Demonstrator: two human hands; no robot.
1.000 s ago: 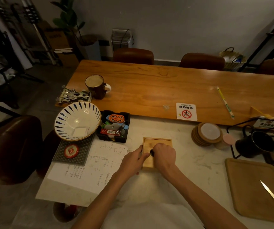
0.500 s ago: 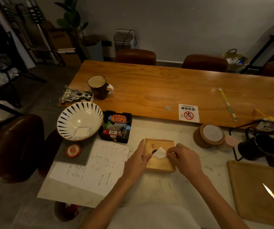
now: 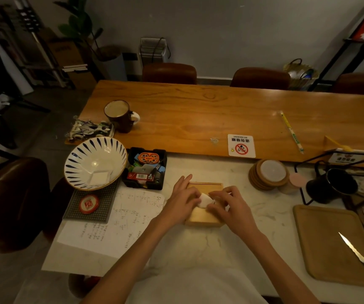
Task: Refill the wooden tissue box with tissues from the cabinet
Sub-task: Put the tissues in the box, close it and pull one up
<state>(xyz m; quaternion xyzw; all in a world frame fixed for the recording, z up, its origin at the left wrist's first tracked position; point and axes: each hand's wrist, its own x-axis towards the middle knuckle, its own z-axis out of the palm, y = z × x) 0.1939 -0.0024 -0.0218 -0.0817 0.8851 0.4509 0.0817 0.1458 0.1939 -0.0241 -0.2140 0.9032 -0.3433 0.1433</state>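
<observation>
A small square wooden tissue box (image 3: 203,217) lies on the white marble counter (image 3: 264,213) in front of me. A white tissue (image 3: 205,200) sticks up out of the hole in its lid. My left hand (image 3: 182,201) rests along the box's left side, its fingers touching the tissue. My right hand (image 3: 231,205) lies over the right half of the lid, with its fingertips pinched on the tissue. The hands hide most of the lid. No cabinet is in view.
A sheet of handwritten notes (image 3: 115,224) lies left of the box. Behind it stand a blue-striped bowl (image 3: 95,162) and a black tray of small items (image 3: 146,168). Coasters (image 3: 268,174) and a black mug (image 3: 330,185) stand right. A knife (image 3: 360,257) lies on a wooden tray (image 3: 321,246).
The tissue has come up through the lid's hole. My right hand moved right, then back over the lid, and both hands now close in on the tissue.
</observation>
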